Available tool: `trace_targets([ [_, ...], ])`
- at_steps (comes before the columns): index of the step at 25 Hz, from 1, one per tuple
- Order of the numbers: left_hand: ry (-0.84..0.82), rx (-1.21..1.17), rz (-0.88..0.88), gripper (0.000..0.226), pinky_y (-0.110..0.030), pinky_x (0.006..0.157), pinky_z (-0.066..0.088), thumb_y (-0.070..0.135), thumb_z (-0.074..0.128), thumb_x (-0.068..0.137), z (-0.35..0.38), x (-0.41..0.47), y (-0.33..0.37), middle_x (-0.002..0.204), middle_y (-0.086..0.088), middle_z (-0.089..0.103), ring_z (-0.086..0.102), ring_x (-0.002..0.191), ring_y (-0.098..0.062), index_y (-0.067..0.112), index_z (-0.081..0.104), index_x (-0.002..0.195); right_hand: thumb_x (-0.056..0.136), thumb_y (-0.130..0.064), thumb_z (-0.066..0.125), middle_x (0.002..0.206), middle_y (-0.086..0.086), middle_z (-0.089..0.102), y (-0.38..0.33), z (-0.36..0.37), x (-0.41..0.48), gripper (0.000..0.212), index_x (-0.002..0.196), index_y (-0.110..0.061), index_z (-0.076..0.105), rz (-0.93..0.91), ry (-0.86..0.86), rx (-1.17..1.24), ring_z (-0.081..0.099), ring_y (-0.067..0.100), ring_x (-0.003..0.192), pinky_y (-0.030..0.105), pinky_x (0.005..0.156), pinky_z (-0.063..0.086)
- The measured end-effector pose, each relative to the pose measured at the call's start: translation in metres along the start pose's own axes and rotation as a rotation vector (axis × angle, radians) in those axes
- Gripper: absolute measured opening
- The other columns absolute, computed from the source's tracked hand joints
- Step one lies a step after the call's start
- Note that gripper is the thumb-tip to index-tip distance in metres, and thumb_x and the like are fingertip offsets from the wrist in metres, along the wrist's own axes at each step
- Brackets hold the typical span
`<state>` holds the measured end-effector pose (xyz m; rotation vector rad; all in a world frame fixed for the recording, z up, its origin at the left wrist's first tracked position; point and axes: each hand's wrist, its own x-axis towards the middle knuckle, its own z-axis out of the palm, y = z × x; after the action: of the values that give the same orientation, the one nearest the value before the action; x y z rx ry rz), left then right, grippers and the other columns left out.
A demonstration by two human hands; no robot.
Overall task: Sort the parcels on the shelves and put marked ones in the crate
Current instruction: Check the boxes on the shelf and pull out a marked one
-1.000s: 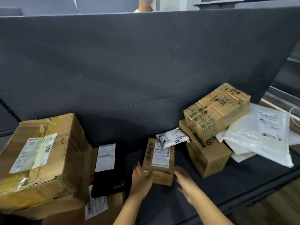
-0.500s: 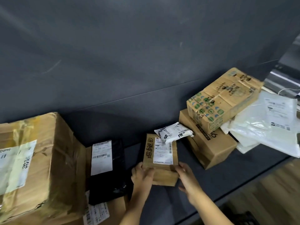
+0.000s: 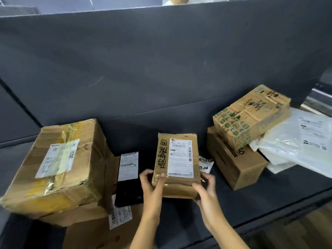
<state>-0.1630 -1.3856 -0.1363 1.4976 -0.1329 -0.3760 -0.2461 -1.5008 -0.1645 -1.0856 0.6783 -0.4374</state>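
I hold a small brown cardboard parcel (image 3: 177,164) tilted up above the dark shelf (image 3: 251,200). It bears a white shipping label and black handwritten marker characters down its left side. My left hand (image 3: 152,184) grips its lower left corner, thumb on the front. Its lower right corner sits in my right hand (image 3: 204,189). A small white plastic packet (image 3: 205,164) lies on the shelf behind the parcel, partly hidden by it. No crate is in view.
A large taped box (image 3: 59,166) sits at left on flatter cartons. A black bag with a white label (image 3: 128,169) lies beside it. At right, a green-printed box (image 3: 251,115) tops a brown box (image 3: 235,164), with white mailer bags (image 3: 296,144) beyond. A dark panel rises behind.
Both hands closed on the small marked parcel and lifted it off the shelf toward me; the white packet that lay on top of it slid off and now lies behind it.
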Motion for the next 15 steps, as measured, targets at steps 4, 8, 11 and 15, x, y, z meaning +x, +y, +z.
trace_targets([
  [4,-0.048,-0.040,0.128,0.047,-0.030,0.093,0.048,0.030,0.073,0.075,-0.014,-0.025,0.014,0.119,0.010,0.065,0.060,0.111,-0.010,0.039,0.056,0.118,0.063,-0.025,0.069,0.122,0.006,0.058,-0.010,-0.007,-0.033,0.046,0.102,-0.038,0.049,-0.168,-0.117,0.006,0.056,0.022,0.112,0.045,0.098,0.044],
  [8,-0.148,-0.121,0.226,0.047,-0.030,0.088,0.046,0.035,0.072,0.058,-0.022,-0.045,0.029,0.114,0.006,0.069,0.063,0.108,-0.012,0.039,0.065,0.104,0.039,-0.048,0.089,0.122,-0.012,0.060,-0.048,-0.019,-0.046,0.092,0.119,-0.040,0.046,-0.207,-0.263,0.136,0.059,0.008,0.112,0.037,0.092,0.047],
  [11,-0.174,-0.130,0.268,0.055,-0.025,0.082,0.050,0.038,0.071,0.059,-0.024,-0.060,0.041,0.115,0.005,0.069,0.064,0.108,-0.012,0.036,0.062,0.113,0.040,-0.053,0.088,0.132,-0.010,0.056,-0.075,-0.015,-0.049,0.106,0.133,-0.046,0.038,-0.263,-0.345,0.103,0.053,0.009,0.123,0.042,0.103,0.042],
  [15,-0.212,-0.098,0.308,0.075,-0.014,0.080,0.051,0.042,0.070,0.061,-0.033,-0.070,0.058,0.122,0.008,0.066,0.062,0.111,-0.007,0.030,0.047,0.131,0.051,-0.046,0.082,0.129,-0.012,0.058,-0.098,0.004,-0.048,0.095,0.135,-0.044,0.038,-0.331,-0.449,0.056,0.054,0.011,0.123,0.044,0.099,0.046],
])
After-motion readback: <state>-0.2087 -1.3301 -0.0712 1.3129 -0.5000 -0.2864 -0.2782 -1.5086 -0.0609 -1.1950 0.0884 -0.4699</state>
